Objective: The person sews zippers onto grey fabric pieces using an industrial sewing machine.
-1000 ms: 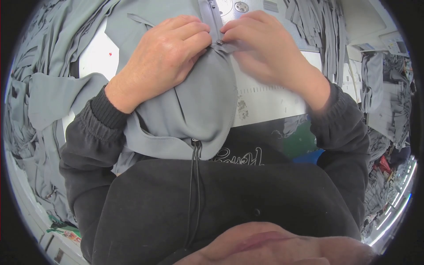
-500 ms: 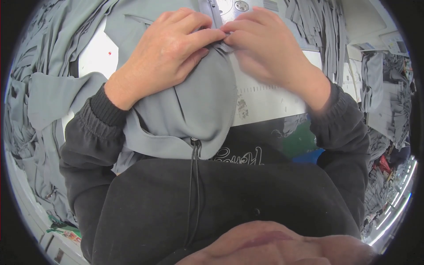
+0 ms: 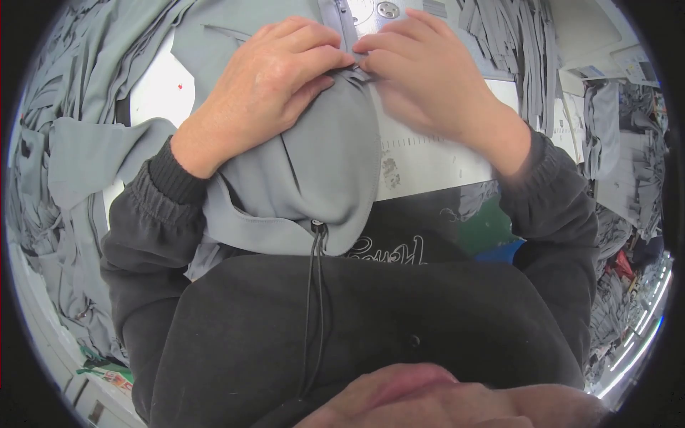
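Observation:
A grey fabric piece [image 3: 328, 150] with a stitched, curved edge is draped over the white work surface toward my body. My left hand [image 3: 267, 85] lies over its upper part, thumb and fingers closed on the cloth's edge near a small gathered fold. Opposite it, my right hand [image 3: 428, 78] has its fingertips bent together at the same fold, nearly touching the left fingertips. The lower right hand is blurred. Just beyond the fingertips stands a sewing machine [image 3: 367, 13], only partly visible. Dark cords [image 3: 312, 314] hang over my black top from the cloth's lower edge.
Heaps of grey cloth [image 3: 78, 157] lie along the left side. Grey fabric strips [image 3: 499, 43] hang at the upper right, beside a pale machine body [image 3: 592, 36]. A printed ruler scale [image 3: 407, 143] marks the white surface. More cloth piles [image 3: 628, 164] stand farther right.
Both hands stay at the same fold, with small finger shifts. The fingertips have drawn slightly apart, and the cloth has barely moved.

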Tool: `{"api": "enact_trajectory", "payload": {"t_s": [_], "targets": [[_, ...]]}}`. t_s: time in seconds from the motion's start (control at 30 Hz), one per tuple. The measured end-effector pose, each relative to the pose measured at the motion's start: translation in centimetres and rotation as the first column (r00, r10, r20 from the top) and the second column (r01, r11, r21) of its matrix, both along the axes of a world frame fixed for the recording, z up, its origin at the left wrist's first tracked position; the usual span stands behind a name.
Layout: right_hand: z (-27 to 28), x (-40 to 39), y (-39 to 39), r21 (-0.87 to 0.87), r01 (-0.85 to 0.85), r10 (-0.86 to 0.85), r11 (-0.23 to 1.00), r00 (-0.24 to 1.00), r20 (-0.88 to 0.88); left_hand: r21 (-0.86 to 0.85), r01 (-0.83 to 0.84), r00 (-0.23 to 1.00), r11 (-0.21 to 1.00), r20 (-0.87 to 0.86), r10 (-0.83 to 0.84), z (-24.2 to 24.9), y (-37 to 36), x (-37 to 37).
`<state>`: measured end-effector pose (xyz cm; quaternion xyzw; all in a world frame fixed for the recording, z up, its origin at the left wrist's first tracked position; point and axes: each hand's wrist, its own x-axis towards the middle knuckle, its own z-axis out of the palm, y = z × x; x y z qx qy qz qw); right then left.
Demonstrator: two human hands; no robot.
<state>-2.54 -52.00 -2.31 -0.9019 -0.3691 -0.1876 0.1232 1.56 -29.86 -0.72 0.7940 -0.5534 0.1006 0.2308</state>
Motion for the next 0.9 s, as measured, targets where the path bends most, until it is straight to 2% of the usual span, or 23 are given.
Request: {"api": "enact_trajectory", "payload": {"t_s": [0.17, 0.27, 0.37, 0.47, 0.57, 0.67, 0.9], "targets": [[-0.7, 0.4, 0.3, 0.088, -0.091, 0.088, 0.992, 0.996, 0.032, 0.010, -0.008, 1.000, 1.000, -0.018, 0.008, -0.1, 0.1, -0.1], [-0.2, 0.2, 0.3, 0.027, -0.071, 0.071, 0.997, 0.997, -0.005, 0.010, -0.015, 1.000, 1.000, 0.007, 0.015, -0.2, 0.1, 0.0], [-0.2, 0.7, 0.4, 0.070, -0.082, 0.078, 0.994, 0.996, 0.052, 0.007, -0.024, 0.999, 1.000, 0.022, 0.024, -0.2, 0.1, 0.3], [0.1, 1.2, 0.2, 0.003, -0.010, 0.010, 1.000, 1.000, -0.009, -0.007, -0.035, 0.999, 0.999, 0.023, 0.035, -0.4, 0.1, 1.0], [0.0, 1.9, 0.1, 0.007, 0.001, -0.001, 1.000, 0.999, 0.042, -0.014, -0.042, 0.997, 0.999, 0.069, 0.043, -0.6, 0.1, 2.0], [0.4, 2.4, 0.3, -0.019, 0.037, -0.037, 0.999, 0.999, -0.012, -0.046, -0.036, 0.996, 0.998, 0.086, 0.040, -0.8, 0.0, 2.8], [0.5, 3.1, 0.2, -0.010, 0.016, -0.016, 1.000, 1.000, -0.004, -0.051, -0.076, 0.996, 0.996, 0.051, 0.078, -1.1, 0.0, 3.7]]}}
